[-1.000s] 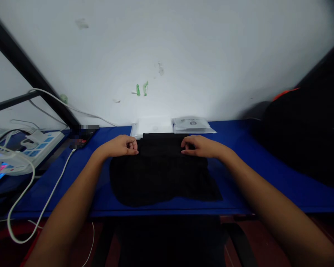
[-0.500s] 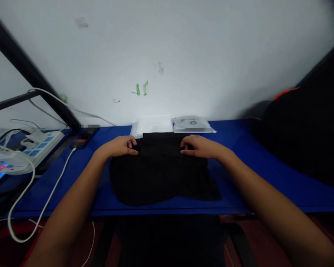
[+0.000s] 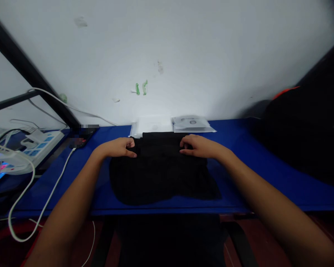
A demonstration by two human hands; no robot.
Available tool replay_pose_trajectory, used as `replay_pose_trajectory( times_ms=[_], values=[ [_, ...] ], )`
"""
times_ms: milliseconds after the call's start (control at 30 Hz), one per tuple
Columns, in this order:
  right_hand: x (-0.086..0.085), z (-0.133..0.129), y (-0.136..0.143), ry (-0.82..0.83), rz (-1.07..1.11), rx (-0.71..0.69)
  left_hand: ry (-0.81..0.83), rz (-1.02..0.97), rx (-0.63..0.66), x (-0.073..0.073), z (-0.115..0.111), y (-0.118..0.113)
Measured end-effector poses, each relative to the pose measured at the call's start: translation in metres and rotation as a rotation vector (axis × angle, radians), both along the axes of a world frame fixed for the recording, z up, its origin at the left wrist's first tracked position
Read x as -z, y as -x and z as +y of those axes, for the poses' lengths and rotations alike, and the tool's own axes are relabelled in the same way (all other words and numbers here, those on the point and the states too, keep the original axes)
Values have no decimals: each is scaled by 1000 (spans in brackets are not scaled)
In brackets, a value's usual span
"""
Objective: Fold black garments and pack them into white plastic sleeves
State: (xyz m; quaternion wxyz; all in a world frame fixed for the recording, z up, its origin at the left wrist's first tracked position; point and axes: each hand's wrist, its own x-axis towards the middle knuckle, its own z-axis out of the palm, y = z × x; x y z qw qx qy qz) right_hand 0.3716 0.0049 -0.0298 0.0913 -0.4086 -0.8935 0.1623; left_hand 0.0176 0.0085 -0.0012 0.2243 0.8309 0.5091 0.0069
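Observation:
A black piece of folded cloth (image 3: 161, 178), perhaps a garment, lies flat near the front edge of the blue table. Its far part forms a narrower folded strip, and its near edge is wavy. At the strip's left side rests my left hand (image 3: 118, 147), its fingers curled and the thumb apart from them, with a gap between. My right hand (image 3: 199, 145) is on the strip's right side, fingers bent down onto the cloth and thumb drawn in near them. The dark fabric hides how much of it lies between those fingers.
Against the wall lie a white packet (image 3: 156, 126) and a clear plastic bag (image 3: 193, 124). At left are a power strip (image 3: 40, 150), a phone-like dark device (image 3: 82, 139) and a looping white cable (image 3: 54, 189). A large black bulky thing (image 3: 308, 141) covers the table's right end.
My left hand has shifted slightly left, and its thumb stands further from the fingers. The right hand and the black cloth look nearly unchanged.

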Motion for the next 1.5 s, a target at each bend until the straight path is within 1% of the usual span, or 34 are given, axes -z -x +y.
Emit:
replay_pose_trajectory(
  times_ms=[100,233,467,533,667,733,800,967,1067,1167,1300,1400,1500],
  values=[
    [-1,-1,1,3,-10,-2,44,-57,-15,-5,-2,4],
    [-1,-1,1,-14,-9,-12,92,-74,-81,-12,-3,10],
    [-2,-2,2,-13,-5,-10,32,-68,-208,-11,0,11],
    [-2,-2,2,-12,-9,-8,56,-38,-198,-12,0,9],
    [-1,-2,1,-11,-12,-10,97,97,-119,-16,-1,5],
    [0,-1,0,-13,-14,-9,93,154,-123,-18,-1,4],
    [0,-1,0,-17,-11,-14,94,166,-142,-20,-2,3],
    [2,0,-1,-24,1,-16,147,70,-125,-21,-5,3],
    [2,0,0,-27,-4,-19,176,-16,-137,-20,-6,4],
    [1,-1,0,-29,-10,-18,119,-73,-167,-20,-5,6],
    [0,-1,0,-33,-6,-18,20,-96,-201,-20,-4,7],
    [1,-1,0,-39,-8,-24,-9,-126,-234,-23,-6,8],
    [0,-1,0,-27,0,-19,-21,-205,-270,-23,-7,10]
  ],
)
